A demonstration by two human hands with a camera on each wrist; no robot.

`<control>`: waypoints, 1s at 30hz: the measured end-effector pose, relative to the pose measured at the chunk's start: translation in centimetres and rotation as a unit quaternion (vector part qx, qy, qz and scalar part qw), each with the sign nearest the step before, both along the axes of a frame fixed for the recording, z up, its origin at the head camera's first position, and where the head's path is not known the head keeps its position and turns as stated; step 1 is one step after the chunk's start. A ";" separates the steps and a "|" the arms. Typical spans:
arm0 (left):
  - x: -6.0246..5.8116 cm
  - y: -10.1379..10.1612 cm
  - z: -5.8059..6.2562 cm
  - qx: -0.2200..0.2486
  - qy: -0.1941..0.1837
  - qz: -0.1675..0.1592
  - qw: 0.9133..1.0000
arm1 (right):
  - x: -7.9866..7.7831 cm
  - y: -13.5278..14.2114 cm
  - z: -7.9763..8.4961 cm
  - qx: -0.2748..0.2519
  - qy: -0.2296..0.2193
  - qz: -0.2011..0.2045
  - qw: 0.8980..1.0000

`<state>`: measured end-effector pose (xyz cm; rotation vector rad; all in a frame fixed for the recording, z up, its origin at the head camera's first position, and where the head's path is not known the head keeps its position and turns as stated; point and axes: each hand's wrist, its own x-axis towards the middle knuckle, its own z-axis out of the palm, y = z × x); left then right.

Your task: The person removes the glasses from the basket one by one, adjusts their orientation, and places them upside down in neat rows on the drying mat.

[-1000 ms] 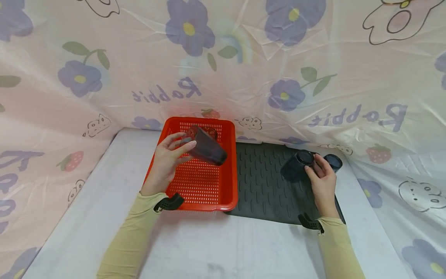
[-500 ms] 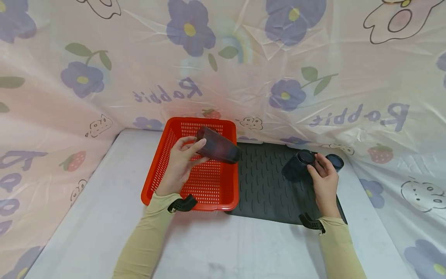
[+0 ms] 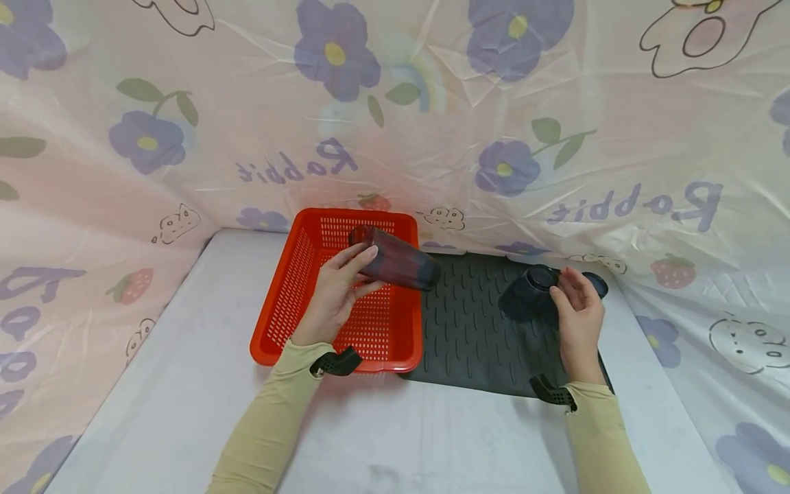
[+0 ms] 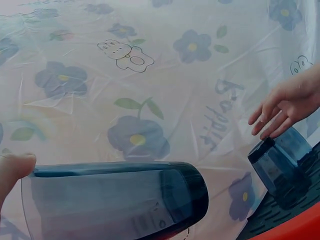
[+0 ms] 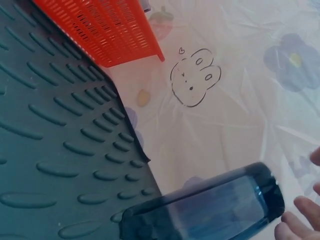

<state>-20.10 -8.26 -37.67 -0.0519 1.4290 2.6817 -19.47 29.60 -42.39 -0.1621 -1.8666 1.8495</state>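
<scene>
My left hand (image 3: 333, 295) holds a dark tinted glass tumbler (image 3: 404, 264) near its mouth. The tumbler lies tilted in the air above the right side of the red basket (image 3: 416, 322), its thick base pointing right, over the basket's rim. On the dark ribbed mat (image 3: 463, 329), a blue tumbler (image 3: 520, 298) stands mouth down. Beside its base is my right hand (image 3: 581, 322), fingers loosely extended; in the right wrist view the fingertips (image 5: 295, 222) are close to that base, and contact is hard to judge. A second blue tumbler (image 3: 596, 283) is partly hidden behind the right hand.
A white table (image 3: 185, 343) carries the basket and, right beside it, the mat. Printed sheeting (image 3: 426, 151) with flowers and rabbits hangs behind and along both sides, close to the back edges of basket and mat.
My left hand has carried its tumbler rightward across the basket to beyond its right rim. The right hand has let go of the standing tumbler and shifted slightly right.
</scene>
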 end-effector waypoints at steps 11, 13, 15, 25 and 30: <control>-1.3 0.7 0.6 -0.003 -0.021 0.008 1.000 | 0.0 -2.9 2.3 -0.066 0.109 0.087 0.988; -1.6 0.9 0.7 0.001 -0.022 0.007 1.000 | 0.0 -3.7 2.6 -0.077 0.104 0.120 0.984; -2.0 1.1 0.9 0.008 -0.025 0.005 1.000 | -0.1 -4.5 2.9 -0.084 0.093 0.150 0.981; -3.3 1.6 0.7 0.041 -0.057 -0.028 0.997 | -1.6 -8.2 2.8 -0.080 0.033 0.250 0.964; -3.8 1.9 0.4 0.047 -0.071 -0.032 0.996 | -2.5 -9.9 1.9 -0.093 0.006 0.276 0.957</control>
